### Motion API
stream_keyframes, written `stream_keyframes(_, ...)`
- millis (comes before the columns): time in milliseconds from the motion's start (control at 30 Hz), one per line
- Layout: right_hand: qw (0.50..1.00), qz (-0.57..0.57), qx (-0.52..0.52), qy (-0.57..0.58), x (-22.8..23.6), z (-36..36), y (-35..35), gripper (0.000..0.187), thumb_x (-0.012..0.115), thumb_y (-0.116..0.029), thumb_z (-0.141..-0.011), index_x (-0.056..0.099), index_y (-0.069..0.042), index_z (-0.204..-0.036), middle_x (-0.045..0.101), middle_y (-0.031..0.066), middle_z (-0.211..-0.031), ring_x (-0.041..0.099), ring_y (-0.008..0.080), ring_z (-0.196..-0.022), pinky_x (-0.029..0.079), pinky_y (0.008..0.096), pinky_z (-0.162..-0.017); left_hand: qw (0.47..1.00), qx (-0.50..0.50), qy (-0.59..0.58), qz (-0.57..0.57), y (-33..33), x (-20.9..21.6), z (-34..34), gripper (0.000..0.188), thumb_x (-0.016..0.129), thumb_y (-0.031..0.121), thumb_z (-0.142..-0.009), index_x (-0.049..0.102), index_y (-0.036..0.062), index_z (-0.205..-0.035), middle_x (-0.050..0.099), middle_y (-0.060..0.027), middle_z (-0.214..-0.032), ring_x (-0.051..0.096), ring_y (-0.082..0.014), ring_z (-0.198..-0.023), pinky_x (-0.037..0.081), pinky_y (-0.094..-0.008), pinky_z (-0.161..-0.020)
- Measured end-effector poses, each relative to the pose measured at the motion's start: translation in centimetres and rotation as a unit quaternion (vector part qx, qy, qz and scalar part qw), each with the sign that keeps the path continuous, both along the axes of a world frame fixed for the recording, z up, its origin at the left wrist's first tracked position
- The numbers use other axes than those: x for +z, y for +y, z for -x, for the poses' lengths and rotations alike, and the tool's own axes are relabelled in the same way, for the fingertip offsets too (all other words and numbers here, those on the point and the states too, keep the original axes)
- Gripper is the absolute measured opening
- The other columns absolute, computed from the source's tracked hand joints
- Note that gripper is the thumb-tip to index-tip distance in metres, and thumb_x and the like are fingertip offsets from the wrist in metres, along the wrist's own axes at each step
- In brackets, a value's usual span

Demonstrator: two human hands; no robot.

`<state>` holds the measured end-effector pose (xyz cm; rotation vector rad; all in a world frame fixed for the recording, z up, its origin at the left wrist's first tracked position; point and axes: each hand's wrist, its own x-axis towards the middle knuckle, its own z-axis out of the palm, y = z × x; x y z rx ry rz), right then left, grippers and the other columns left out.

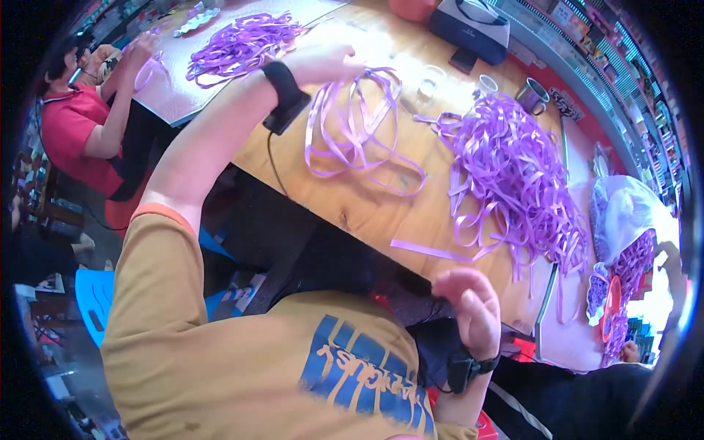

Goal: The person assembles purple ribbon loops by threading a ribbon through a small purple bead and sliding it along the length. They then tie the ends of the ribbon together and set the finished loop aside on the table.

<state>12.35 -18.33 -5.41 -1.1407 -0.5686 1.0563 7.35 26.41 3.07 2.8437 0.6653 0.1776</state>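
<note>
My left hand reaches far across the wooden table, its fingers closed at the top of a loose bundle of purple ribbons. Long loops of that bundle spread toward me over the tabletop. Glare washes out the fingertips. My right hand is raised beside the table's near edge, loosely curled, with the thumb apart and nothing in it. Close to it, one flat ribbon end trails from a large tangled heap of purple ribbons on the right of the table. Each wrist wears a black strapped device.
A second ribbon heap lies at the far left, near a person in red handling a ribbon loop. Toward the back stand a dark box, a mug and a tape roll. Another person's arm shows at right.
</note>
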Motion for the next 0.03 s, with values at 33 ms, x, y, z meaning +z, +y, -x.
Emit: stream_keyframes(33,1.000,0.018,0.010,0.005,-0.32,-0.01,-1.23,0.051,0.061,-0.027,-0.082,0.046,0.004,-0.121,0.053,0.0196,-0.120,0.051,0.0309,-0.112,0.040,0.0434,-0.096,0.970,0.022,0.051,-0.236,-1.19,-0.56,0.44,0.062,0.053,0.050,-0.083,0.040,0.0143,-0.132,0.053,-0.0209,-0.121,0.049,-0.0288,-0.116,0.040,-0.0370,-0.096)
